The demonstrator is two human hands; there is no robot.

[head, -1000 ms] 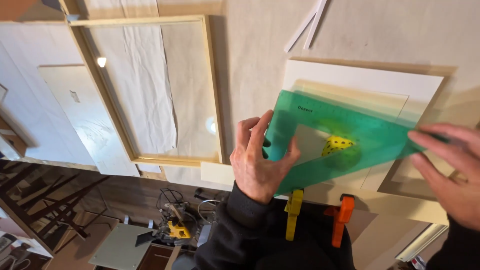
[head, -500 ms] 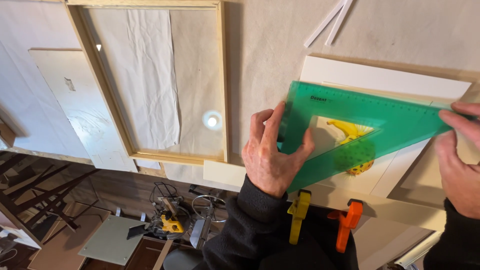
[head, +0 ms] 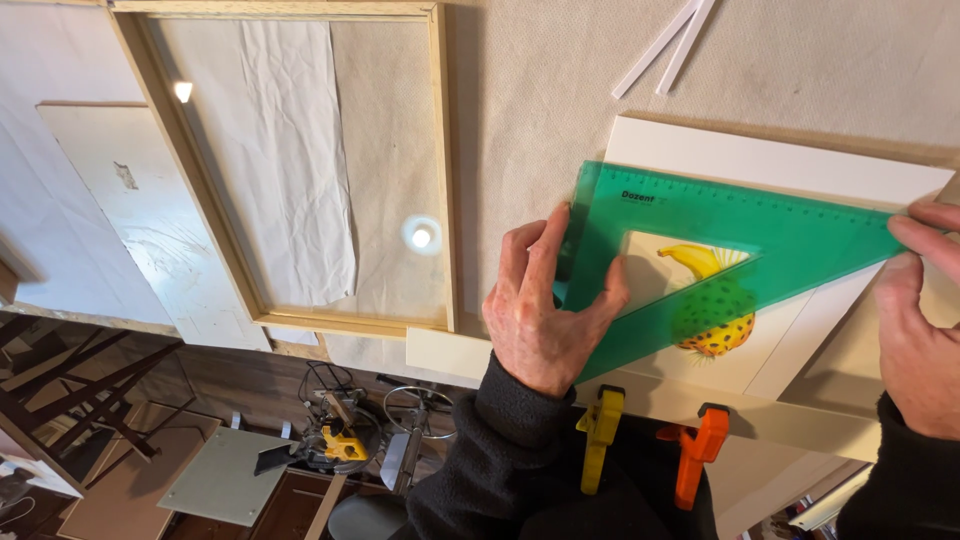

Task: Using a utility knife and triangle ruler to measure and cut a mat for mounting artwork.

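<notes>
We press the green triangle ruler (head: 720, 250) flat on the white mat board (head: 780, 165), left hand (head: 545, 310) fingers spread on its corner, right hand (head: 925, 320) fingertips steadying the far tip, so that it cannot slide.

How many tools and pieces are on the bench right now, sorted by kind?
Green triangular ruler, under both hands: 1
White mat board with fruit picture: 1
Spring clamps at the bench edge, yellow and orange: 2
Wooden frame: 1
Thin white strips: 2
Total: 7
</notes>
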